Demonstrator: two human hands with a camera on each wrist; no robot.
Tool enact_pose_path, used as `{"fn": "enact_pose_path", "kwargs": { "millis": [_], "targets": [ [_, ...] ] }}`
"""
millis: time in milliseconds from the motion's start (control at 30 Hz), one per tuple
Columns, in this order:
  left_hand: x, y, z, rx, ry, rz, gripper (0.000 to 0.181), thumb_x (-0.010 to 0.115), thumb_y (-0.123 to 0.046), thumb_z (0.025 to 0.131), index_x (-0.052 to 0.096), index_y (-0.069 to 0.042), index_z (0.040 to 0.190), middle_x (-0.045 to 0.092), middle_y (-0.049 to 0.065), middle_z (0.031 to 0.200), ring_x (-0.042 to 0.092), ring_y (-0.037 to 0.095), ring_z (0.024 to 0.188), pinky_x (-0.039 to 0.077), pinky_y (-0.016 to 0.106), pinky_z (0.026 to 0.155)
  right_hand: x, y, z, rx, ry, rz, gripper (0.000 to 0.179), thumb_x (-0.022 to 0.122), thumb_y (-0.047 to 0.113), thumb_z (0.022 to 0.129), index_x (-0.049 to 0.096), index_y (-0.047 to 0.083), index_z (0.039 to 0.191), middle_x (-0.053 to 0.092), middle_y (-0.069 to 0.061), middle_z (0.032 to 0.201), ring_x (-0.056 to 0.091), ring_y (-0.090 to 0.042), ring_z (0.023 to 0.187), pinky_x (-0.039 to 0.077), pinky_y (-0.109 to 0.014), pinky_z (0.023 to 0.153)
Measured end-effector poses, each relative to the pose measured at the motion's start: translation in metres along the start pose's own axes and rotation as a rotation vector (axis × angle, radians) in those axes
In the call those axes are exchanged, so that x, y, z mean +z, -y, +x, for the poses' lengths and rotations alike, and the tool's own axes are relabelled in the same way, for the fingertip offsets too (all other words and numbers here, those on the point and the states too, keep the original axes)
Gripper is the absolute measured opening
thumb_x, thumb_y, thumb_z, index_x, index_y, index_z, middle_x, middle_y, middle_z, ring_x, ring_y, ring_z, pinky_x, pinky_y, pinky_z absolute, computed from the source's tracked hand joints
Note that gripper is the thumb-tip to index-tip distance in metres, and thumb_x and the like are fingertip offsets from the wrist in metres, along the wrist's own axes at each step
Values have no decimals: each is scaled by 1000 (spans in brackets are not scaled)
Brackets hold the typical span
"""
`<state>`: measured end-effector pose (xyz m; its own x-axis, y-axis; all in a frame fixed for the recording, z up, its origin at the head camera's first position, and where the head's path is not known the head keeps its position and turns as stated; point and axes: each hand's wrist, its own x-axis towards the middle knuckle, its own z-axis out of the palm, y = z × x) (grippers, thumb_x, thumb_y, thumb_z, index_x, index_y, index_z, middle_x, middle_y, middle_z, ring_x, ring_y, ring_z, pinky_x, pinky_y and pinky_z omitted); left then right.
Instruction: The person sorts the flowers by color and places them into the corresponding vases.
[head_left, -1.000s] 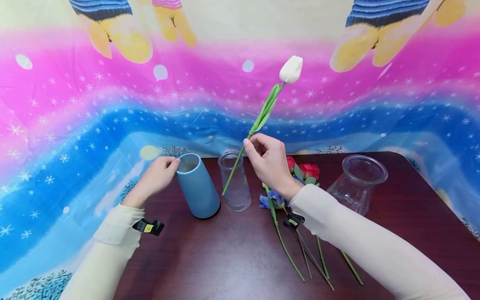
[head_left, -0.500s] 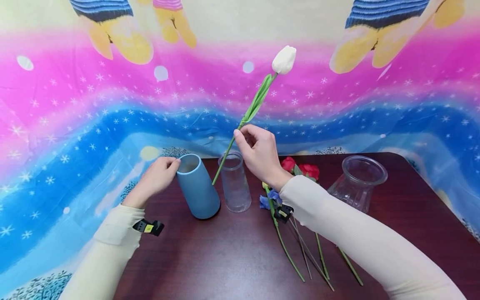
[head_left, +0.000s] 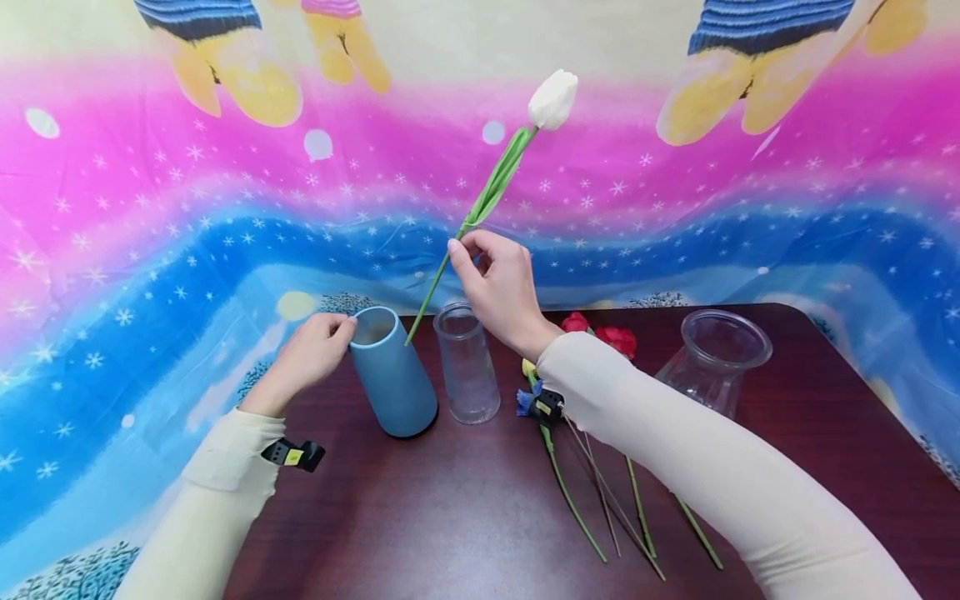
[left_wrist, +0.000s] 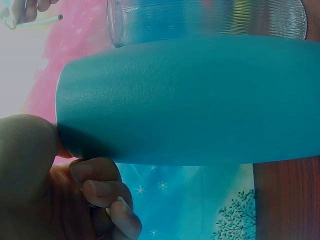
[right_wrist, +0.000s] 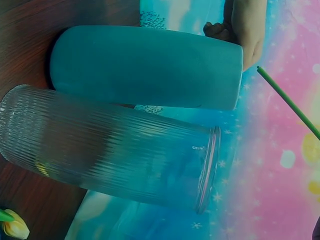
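Observation:
My left hand (head_left: pixel 311 354) grips the rim of a matte blue vase (head_left: pixel 395 379), thumb at its mouth and fingers outside, as the left wrist view also shows on the blue wall (left_wrist: pixel 190 100). My right hand (head_left: pixel 501 287) pinches the green stem of a white tulip (head_left: pixel 553 100) just below its leaves. The tulip slants, bloom up to the right. Its lower stem end overlaps the vase's right rim in the head view. In the right wrist view the cut stem (right_wrist: pixel 288 103) ends a little above the mouth of the vase (right_wrist: pixel 145 67), apart from it.
A ribbed clear glass vase (head_left: pixel 470 371) stands right beside the blue one. Red roses (head_left: pixel 617 340), a blue flower and a yellow bud (right_wrist: pixel 16 226) lie on the dark table, partly behind my right arm. A wide-mouthed glass vase (head_left: pixel 723 342) stands further right. A patterned cloth hangs behind.
My right hand has moved left and upward with the tulip, carrying its stem end from in front of the clear glass vase to the blue vase's rim. The left hand stays put.

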<state>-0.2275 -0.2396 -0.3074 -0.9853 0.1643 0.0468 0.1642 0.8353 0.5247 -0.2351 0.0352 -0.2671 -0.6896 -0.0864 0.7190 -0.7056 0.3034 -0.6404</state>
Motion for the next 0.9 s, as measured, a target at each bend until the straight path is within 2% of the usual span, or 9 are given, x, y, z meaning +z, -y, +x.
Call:
{"fn": "enact_pose_path", "kwargs": {
  "millis": [433, 733, 900],
  "targets": [
    [0, 2, 0, 10, -14, 8, 47, 34, -38, 109, 40, -14, 69, 36, -1, 60, 34, 18, 52, 32, 31, 51, 13, 3, 4, 34, -23, -3, 21, 60, 19, 102, 71, 3, 95, 60, -8, 73, 48, -17, 60, 41, -27, 61],
    [1, 1, 1, 4, -14, 10, 47, 34, -40, 109, 41, -14, 70, 38, 0, 61, 35, 19, 52, 33, 31, 51, 23, 2, 6, 92, -73, -18, 24, 59, 22, 102, 71, 4, 92, 62, -8, 72, 49, -19, 60, 40, -26, 60],
    [1, 1, 0, 0, -16, 14, 47, 33, -40, 108, 41, -14, 70, 38, 0, 62, 35, 18, 53, 33, 31, 51, 30, 0, 2, 129, -68, -26, 25, 57, 24, 103, 72, 5, 94, 62, -7, 72, 50, -18, 60, 41, -27, 59]
  ]
}}
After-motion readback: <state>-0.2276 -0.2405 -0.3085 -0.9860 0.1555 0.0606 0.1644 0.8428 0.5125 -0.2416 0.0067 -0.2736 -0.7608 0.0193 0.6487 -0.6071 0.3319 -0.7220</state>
